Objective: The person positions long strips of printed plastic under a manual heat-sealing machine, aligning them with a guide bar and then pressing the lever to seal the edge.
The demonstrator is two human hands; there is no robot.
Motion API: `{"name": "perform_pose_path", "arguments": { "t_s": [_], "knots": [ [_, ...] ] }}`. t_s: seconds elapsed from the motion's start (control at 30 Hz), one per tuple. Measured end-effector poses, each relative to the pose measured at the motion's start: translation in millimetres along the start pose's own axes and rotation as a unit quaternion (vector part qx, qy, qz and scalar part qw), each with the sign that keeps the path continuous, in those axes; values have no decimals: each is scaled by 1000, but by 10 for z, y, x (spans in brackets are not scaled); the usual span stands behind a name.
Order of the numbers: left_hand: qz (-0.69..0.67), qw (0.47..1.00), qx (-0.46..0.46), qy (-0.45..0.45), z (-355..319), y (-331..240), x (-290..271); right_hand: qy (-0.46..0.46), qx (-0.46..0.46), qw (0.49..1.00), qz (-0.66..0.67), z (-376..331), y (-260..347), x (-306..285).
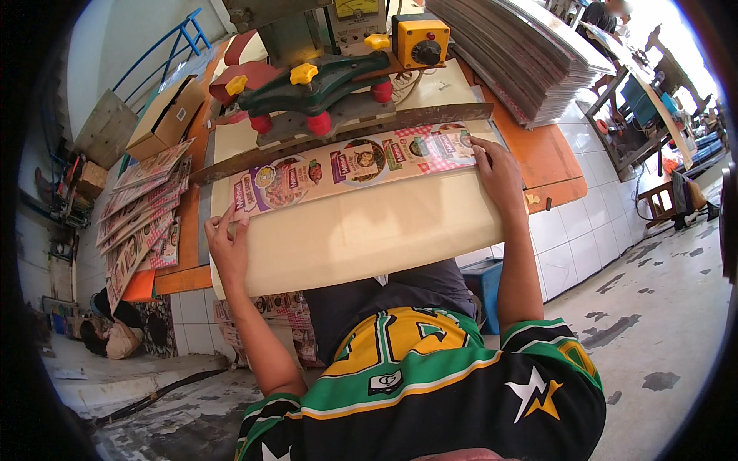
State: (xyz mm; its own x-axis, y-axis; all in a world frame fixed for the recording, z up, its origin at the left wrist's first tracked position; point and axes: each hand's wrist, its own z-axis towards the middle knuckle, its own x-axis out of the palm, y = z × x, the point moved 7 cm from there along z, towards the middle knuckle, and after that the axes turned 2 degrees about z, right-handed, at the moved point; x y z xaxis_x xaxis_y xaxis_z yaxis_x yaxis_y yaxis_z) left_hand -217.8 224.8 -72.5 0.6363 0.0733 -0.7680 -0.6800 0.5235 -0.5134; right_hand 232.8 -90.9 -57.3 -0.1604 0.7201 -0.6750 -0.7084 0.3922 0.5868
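A long printed strip (pixel 317 174) with food pictures lies across the work surface in front of me, its far edge along a dark metal bar (pixel 442 115). Under it a cream sheet (pixel 369 234) droops over the near table edge. My left hand (pixel 227 247) has its fingers bent at the strip's left end, thumb uppermost. At the opposite end, my right hand (pixel 498 175) grips the corner between thumb and fingers. Beyond the bar stands a press head (pixel 315 94) with a dark green clamp, yellow knobs and red feet. The undersides of both hands' fingers are hidden.
Printed strips (pixel 146 219) are piled at the table's left, near an open cardboard box (pixel 165 119). A tall stack of flat sheets (pixel 523 58) stands at the back right. A yellow control box (pixel 420 42) with a black dial sits behind the press. People are in the background.
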Motion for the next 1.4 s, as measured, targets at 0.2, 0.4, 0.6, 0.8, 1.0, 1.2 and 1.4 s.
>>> {"name": "perform_pose_path", "arguments": {
  "t_s": [0.2,0.4,0.6,0.8,1.0,1.2,1.4],
  "knots": [
    [3,1000,8,-9,1,12,2,5,8,1000,7,-1,-10,11],
    [0,1000,13,-6,-4,8,-4,8,9,1000,8,-3,12,-4],
    [-2,1000,5,-7,-4,-16,-7,9,16,1000,13,0,7,0],
    [2,1000,-8,-2,-3,-43,-16,3,12,1000,12,-3,8,2],
    [-1,1000,-1,-1,-1,-15,-7,1,6,1000,15,-5,20,-6],
    [-5,1000,1,-6,-7,7,3,6,11,1000,25,-6,12,1],
    [-26,1000,-9,1,61,110,35,34,37,998,24,20,29,11]
  ]
}}
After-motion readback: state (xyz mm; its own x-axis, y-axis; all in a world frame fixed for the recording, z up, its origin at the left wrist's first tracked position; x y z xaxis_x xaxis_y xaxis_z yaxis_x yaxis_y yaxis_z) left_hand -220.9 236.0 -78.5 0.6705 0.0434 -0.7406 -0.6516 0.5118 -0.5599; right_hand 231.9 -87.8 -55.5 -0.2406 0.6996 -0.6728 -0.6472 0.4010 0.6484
